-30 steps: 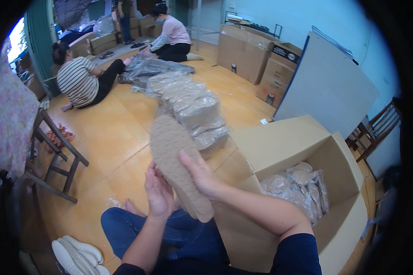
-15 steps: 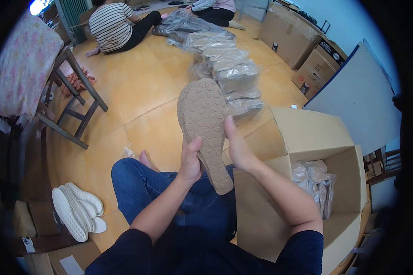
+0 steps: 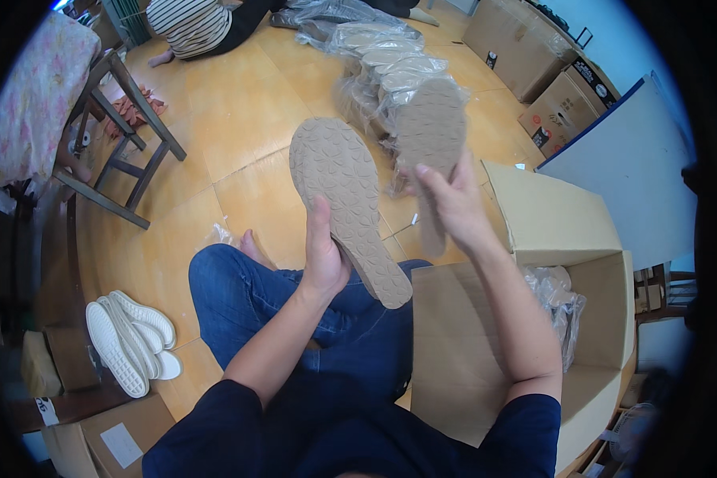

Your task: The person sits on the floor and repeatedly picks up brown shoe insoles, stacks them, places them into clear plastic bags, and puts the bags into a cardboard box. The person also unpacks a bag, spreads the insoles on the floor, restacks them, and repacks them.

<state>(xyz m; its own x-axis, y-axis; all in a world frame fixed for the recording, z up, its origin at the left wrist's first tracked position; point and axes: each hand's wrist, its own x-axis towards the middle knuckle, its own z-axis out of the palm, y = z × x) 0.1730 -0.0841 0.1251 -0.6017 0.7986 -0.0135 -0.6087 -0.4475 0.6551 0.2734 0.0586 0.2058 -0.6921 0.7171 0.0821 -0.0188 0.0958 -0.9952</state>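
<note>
Two tan shoe soles with a raised petal pattern are held apart above my lap. My left hand (image 3: 325,259) is closed around the narrow middle of one shoe sole (image 3: 338,179), its thumb lying on the patterned face and the wide end pointing away from me. To the right, my right hand (image 3: 454,199) grips the other shoe sole (image 3: 432,127), which is slightly blurred by motion. Behind that second sole stretches a row of plastic-wrapped soles (image 3: 390,60) on the floor.
An open cardboard box (image 3: 601,303) with plastic-wrapped items (image 3: 562,307) stands at my right. White soles (image 3: 131,342) lie at my left, near a wooden stool (image 3: 127,167). A person in a striped top (image 3: 190,28) sits at the far left; closed cartons (image 3: 518,48) stand far right.
The two soles, stacked together before, are now apart. My right hand has moved right and away with one, while my left keeps the other. The view has tipped slightly downward.
</note>
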